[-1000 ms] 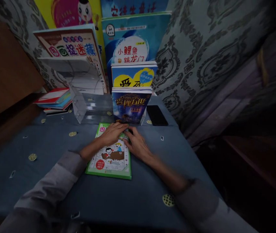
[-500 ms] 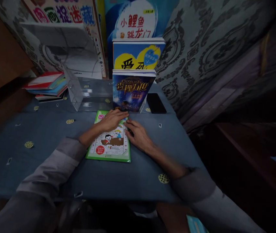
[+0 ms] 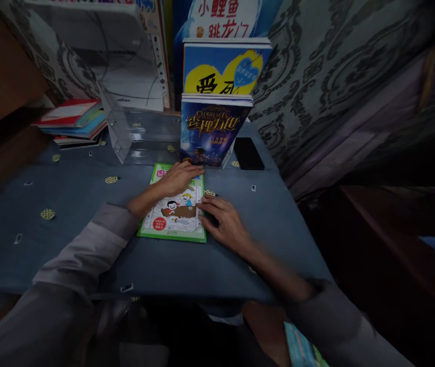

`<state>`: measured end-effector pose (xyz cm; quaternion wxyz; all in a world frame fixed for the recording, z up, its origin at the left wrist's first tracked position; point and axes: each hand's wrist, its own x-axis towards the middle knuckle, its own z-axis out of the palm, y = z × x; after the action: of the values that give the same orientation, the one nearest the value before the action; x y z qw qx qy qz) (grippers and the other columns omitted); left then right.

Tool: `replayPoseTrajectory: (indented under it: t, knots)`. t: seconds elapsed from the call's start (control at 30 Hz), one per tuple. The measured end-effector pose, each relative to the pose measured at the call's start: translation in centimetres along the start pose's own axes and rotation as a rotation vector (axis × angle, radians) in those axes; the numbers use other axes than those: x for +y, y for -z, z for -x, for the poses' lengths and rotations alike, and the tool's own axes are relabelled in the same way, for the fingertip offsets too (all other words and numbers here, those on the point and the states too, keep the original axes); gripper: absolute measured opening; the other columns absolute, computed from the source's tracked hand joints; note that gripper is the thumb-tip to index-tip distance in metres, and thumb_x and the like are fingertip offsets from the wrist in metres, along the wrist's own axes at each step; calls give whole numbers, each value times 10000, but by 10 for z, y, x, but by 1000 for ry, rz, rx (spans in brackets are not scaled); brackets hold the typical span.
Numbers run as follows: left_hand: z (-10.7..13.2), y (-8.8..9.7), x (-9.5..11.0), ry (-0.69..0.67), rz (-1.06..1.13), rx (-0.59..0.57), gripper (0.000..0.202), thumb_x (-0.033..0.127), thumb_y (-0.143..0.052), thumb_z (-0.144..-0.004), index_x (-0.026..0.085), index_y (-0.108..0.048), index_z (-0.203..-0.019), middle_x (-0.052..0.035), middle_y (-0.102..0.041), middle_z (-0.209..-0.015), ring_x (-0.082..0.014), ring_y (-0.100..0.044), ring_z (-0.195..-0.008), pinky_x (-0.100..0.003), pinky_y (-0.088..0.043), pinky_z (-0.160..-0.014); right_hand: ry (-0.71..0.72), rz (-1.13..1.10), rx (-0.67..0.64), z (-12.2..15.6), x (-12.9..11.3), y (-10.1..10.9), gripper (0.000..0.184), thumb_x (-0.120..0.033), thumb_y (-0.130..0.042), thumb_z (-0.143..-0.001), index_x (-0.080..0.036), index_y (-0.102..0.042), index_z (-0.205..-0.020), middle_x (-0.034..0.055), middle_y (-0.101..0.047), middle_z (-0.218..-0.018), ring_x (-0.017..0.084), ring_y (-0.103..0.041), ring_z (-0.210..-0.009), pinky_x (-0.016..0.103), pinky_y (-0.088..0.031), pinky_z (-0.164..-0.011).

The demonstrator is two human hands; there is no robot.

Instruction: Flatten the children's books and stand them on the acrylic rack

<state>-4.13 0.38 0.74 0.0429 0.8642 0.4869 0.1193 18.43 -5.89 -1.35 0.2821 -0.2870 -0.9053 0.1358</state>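
A cloth-covered table (image 3: 225,270) is bearing everything, with a clear rack (image 3: 117,130) standing on it. The green-bordered book (image 3: 179,216) is lying flat just in front of the rack, toward its right half. It is looking thin, so it is probably light and bendable rather than rigid, with a smooth cover that may be sliding easily on cloth; its corners are likely the easiest parts to crease. The long right edge and the edge farthest from the rack are offering the best holds. The left hand (image 3: 181,178) is resting flat across the cover's rack-side part, fingers together. The right hand (image 3: 225,221) is touching the right edge, thumb parted from the fingers; whether it is pinching any pages I cannot tell. A phone (image 3: 249,153) is lying right of the rack.
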Motion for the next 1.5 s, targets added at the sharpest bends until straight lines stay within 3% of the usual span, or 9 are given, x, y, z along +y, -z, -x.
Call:
replayPoseTrajectory:
  t: [0.2,0.43,0.63,0.97,1.2,1.33,1.5]
  knots:
    - [1,-1,0,2,-5,9,534,70,-373,-938,218,-546,-1421,-51,-542,-1491,-252,-498,-1267,-440,-407,-1003,17,29,-90,22,-15,8,390,-414,-615,-940,-191,-655,-1257,147,-661,-1308,317,-571,-1282,557,-459,-1065]
    - [1,-5,-2,-15,7,60,505,65,-398,-930,202,-590,-1376,-54,-593,-1439,-243,-529,-1253,-436,-424,-1019,8,28,-144,24,-14,8,576,-547,-697,-853,-246,-606,-1335,132,-619,-1348,341,-543,-1294,588,-447,-1065]
    - [2,-6,-4,-16,15,62,523,59,-403,-919,209,-574,-1391,-53,-589,-1443,-225,-523,-1293,-436,-408,-1072,-6,23,-152,25,-14,8,600,-540,-711,-845,-262,-586,-1362,121,-608,-1353,338,-532,-1300,584,-440,-1075]
    - [6,-7,5,-11,-65,60,459,126,-440,-950,131,-563,-1393,-106,-576,-1450,-228,-522,-1328,-399,-389,-1121,1,35,-144,24,-14,7,574,-547,-686,-865,-217,-609,-1329,151,-609,-1354,344,-544,-1294,573,-444,-1075]
    - [10,-8,3,-31,-45,43,459,162,-417,-976,175,-536,-1420,-74,-539,-1491,-214,-473,-1383,-407,-355,-1142,1,38,-139,25,-16,7,568,-534,-689,-866,-248,-585,-1346,134,-601,-1367,338,-551,-1290,576,-450,-1073]
    - [14,-4,5,-74,-9,20,428,209,-413,-1003,218,-552,-1407,-59,-551,-1482,-202,-466,-1388,-405,-349,-1132,-30,6,-134,25,-18,8,715,-533,-696,-857,-260,-446,-1468,141,-583,-1391,348,-544,-1298,580,-452,-1077]
    - [27,1,15,-127,46,25,392,276,-385,-1043,235,-586,-1377,-60,-579,-1454,-198,-491,-1368,-414,-313,-1150,-95,-23,-111,28,-17,7,964,-568,-719,-822,-255,-207,-1578,190,-416,-1533,372,-437,-1403,588,-420,-1114]
